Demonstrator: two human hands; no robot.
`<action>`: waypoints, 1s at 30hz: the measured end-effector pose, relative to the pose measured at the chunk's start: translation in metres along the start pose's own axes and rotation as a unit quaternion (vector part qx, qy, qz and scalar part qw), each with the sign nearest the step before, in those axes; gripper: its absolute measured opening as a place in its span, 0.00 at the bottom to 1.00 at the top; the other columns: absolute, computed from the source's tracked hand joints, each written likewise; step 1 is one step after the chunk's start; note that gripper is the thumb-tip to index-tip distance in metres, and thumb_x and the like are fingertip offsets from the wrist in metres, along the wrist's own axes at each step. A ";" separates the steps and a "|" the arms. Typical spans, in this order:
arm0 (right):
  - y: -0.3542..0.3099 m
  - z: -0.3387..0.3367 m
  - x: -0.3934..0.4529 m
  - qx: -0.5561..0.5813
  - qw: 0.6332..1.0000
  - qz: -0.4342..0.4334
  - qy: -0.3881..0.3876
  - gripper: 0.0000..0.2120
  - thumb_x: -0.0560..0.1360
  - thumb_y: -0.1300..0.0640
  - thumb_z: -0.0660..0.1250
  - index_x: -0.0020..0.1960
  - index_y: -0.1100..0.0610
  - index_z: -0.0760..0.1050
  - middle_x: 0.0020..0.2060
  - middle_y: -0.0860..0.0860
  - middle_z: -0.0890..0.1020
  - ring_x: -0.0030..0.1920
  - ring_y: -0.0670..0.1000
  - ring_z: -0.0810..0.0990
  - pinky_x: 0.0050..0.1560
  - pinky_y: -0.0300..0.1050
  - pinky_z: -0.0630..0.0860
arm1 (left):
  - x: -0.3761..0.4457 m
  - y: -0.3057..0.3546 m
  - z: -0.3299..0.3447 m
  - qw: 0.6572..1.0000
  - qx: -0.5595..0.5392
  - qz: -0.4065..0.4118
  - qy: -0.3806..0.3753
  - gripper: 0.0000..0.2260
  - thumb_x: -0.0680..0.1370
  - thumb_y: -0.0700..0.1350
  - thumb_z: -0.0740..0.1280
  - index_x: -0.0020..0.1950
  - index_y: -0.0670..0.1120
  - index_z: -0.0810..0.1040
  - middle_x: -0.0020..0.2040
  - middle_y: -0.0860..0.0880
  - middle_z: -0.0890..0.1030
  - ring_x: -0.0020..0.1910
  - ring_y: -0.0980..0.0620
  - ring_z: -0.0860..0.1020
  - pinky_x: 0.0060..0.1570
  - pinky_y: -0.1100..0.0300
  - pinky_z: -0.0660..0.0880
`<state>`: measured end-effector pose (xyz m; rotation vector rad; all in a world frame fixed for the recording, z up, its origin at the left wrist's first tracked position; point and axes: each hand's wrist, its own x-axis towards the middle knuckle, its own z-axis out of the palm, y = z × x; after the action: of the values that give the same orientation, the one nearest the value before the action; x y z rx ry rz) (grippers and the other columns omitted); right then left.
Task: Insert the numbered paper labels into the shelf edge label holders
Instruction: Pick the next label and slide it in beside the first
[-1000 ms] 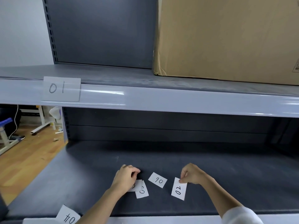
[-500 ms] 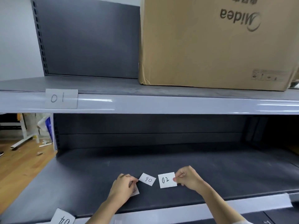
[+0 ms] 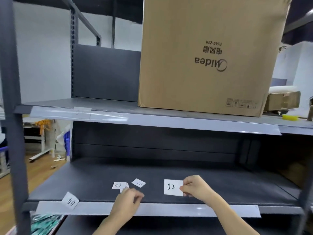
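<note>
1. Lower shelf-edge label holder (image 3: 169,210), a pale translucent strip along the front lip of the dark grey lower shelf (image 3: 220,177); one white paper label marked 04 (image 3: 70,200) lies tilted across its left end.
2. Left hand (image 3: 126,203), over the front of the lower shelf; fingers curled, thumb against fingertips. Whether it has hold of the partly hidden white slip (image 3: 123,189) just beyond it cannot be told.
3. Right hand (image 3: 196,188), fingers curled, pinching the right edge of the white rectangular paper label marked 02 (image 3: 173,187); the label stands out to the left of the hand, number upright, above the shelf surface.
4. Loose white labels on the lower shelf between the hands: 03 (image 3: 118,185), and 06 (image 3: 138,183), which lies upside down.
5. Upper shelf-edge label holder (image 3: 186,123), pale strip; a white label (image 3: 82,112) with a blurred number sits near its left end.
6. Large brown cardboard box (image 3: 203,56), upside down, standing on the grey upper shelf (image 3: 101,103).
7. Yellow tape roll (image 3: 291,117), far right on the upper shelf.
</note>
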<state>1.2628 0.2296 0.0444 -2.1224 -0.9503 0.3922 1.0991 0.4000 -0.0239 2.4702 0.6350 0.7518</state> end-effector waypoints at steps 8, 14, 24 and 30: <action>-0.064 -0.045 -0.002 0.063 0.993 -0.091 0.042 0.08 0.72 0.68 0.65 0.49 0.59 0.75 0.28 0.53 0.78 0.27 0.43 0.75 0.29 0.32 0.71 | 0.034 0.040 -0.063 0.996 0.007 0.078 0.035 0.11 0.79 0.43 0.60 0.55 0.51 0.80 0.53 0.55 0.81 0.58 0.56 0.73 0.58 0.61 0.70; -0.114 -0.085 0.019 0.063 0.980 -0.145 0.125 0.06 0.75 0.64 0.64 0.51 0.57 0.75 0.28 0.51 0.78 0.28 0.42 0.75 0.32 0.31 0.72 | 0.086 0.074 -0.116 0.971 0.008 0.196 0.139 0.09 0.76 0.38 0.64 0.53 0.45 0.82 0.50 0.50 0.83 0.54 0.52 0.75 0.54 0.63 0.68; -0.148 -0.128 0.079 0.081 0.964 -0.200 0.156 0.07 0.75 0.63 0.64 0.53 0.61 0.76 0.31 0.53 0.77 0.25 0.39 0.77 0.32 0.27 0.76 | 0.168 0.094 -0.132 0.936 0.136 0.235 0.224 0.08 0.76 0.42 0.66 0.53 0.46 0.82 0.54 0.49 0.80 0.57 0.46 0.73 0.58 0.51 0.65; -0.149 -0.139 0.107 0.072 0.962 -0.227 0.131 0.05 0.75 0.64 0.64 0.43 0.56 0.76 0.25 0.49 0.70 0.25 0.40 0.75 0.40 0.34 0.77 | 0.173 0.084 -0.133 0.931 0.148 0.274 0.188 0.11 0.73 0.45 0.63 0.48 0.45 0.84 0.46 0.50 0.84 0.44 0.51 0.77 0.43 0.57 0.73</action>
<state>1.3350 0.3003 0.2506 -1.7048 -1.1698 -0.0512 1.1707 0.4701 0.1876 2.8428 0.1746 1.4619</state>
